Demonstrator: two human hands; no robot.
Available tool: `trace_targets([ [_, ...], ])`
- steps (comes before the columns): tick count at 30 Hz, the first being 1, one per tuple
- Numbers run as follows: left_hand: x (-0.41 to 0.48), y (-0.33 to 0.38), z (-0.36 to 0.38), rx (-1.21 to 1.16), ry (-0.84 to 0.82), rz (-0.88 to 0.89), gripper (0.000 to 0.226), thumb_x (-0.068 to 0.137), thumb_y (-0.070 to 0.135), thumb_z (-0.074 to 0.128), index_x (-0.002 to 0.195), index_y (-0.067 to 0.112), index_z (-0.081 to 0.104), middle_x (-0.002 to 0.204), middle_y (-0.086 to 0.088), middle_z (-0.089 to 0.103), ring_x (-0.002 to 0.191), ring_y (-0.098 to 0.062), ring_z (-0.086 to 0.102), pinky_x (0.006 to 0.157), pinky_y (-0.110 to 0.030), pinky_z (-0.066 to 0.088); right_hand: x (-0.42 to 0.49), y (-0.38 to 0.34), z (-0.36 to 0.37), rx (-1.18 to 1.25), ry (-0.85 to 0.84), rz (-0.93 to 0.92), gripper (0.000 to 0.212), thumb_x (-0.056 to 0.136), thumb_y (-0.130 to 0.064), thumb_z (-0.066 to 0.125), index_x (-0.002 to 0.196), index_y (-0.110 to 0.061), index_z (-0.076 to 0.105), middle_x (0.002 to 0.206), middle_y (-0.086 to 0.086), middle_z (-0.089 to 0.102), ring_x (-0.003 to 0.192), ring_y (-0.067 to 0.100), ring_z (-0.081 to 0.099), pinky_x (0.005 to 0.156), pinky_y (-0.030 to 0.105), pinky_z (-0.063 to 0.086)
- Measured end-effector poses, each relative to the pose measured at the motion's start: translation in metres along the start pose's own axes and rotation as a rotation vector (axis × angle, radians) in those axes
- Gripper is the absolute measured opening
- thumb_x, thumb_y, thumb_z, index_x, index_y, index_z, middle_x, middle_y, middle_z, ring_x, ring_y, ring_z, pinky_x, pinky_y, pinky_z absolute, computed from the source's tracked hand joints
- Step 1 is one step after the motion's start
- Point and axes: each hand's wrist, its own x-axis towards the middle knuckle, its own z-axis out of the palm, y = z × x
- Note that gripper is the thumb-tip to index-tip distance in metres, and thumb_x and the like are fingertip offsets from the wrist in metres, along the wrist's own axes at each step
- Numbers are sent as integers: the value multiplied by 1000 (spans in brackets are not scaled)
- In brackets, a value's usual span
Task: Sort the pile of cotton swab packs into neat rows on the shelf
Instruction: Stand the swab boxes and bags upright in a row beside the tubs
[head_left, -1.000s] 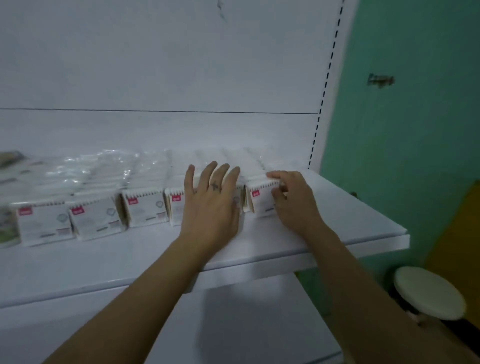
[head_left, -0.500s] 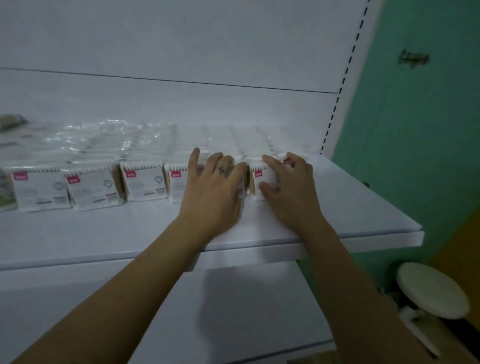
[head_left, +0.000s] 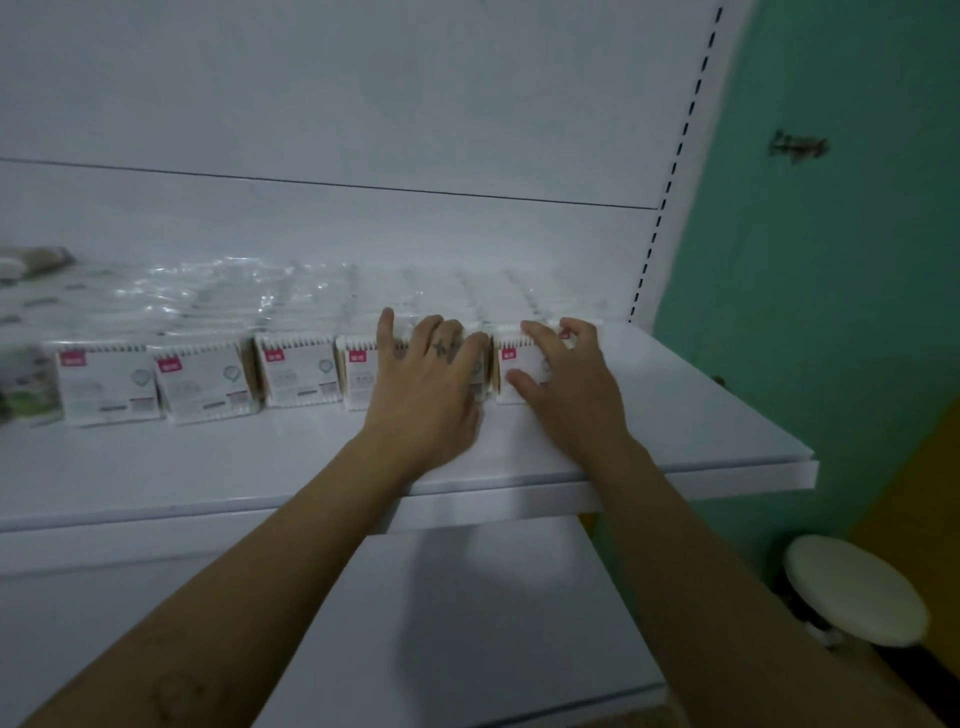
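right hand (head_left: 571, 387) pinching the end cotton swab pack (head_left: 521, 364), thumb on its printed face and fingers curled over its top edge; left hand (head_left: 431, 387) laid flat, fingers nearly straight, pressing on the neighbouring packs (head_left: 360, 379) and holding nothing. head view: the front row (head_left: 298, 371) stands upright, labels outward, set back from the front lip of the white shelf (head_left: 717, 421); the end pack closes it on the right, just beside the pack under the left hand, with a thin gap between them. behind it, wrapped packs (head_left: 249, 301) run back in lines to the rear panel; their order is blurred by glare. a dark printed item (head_left: 23, 387) lies at the far left, a slotted upright (head_left: 670, 182) and green wall (head_left: 841, 312) bound the right, and a round stool (head_left: 857, 590) stands below. judged step: squaring up the right end of the front row, with sorting apparently far along. the next move likely calls for sliding the end pack leftward to close the gap, face flush with its neighbours, while the flat hand braces them against tipping.
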Motion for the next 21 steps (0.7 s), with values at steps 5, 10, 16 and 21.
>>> trace_targets([
  [5, -5, -5, -10, -15, -25, -13, 63, 88, 43, 52, 147, 29, 34, 159, -10, 22, 148, -30, 12, 114, -60, -11, -3, -7, -12, -62, 64, 41, 79, 83, -53, 67, 150, -34, 31, 149, 14, 32, 132, 29, 39, 105, 39, 38],
  [10, -12, -24, -25, -47, 12, -68, 59, 91, 46, 50, 146, 31, 36, 159, -9, 23, 149, -28, 11, 116, -55, -8, 0, -35, -24, -99, 149, -99, 78, 79, -51, 72, 147, -28, 41, 148, 17, 38, 132, 33, 37, 104, 43, 33],
  [16, -19, -85, -56, -44, 56, -146, 48, 92, 46, 48, 135, 24, 54, 143, -6, 50, 138, -27, 35, 116, -50, 13, 16, -115, -11, -118, -2, -314, 72, 86, -53, 63, 149, -33, 34, 157, 1, 27, 143, 24, 20, 114, 37, 14],
  [21, -46, -165, -83, 38, 61, -274, 45, 92, 43, 52, 132, 25, 56, 137, -2, 55, 133, -23, 40, 111, -43, 18, 33, -193, 26, -111, -91, -428, 69, 88, -53, 60, 149, -37, 31, 160, -1, 20, 145, 21, 15, 116, 36, 9],
])
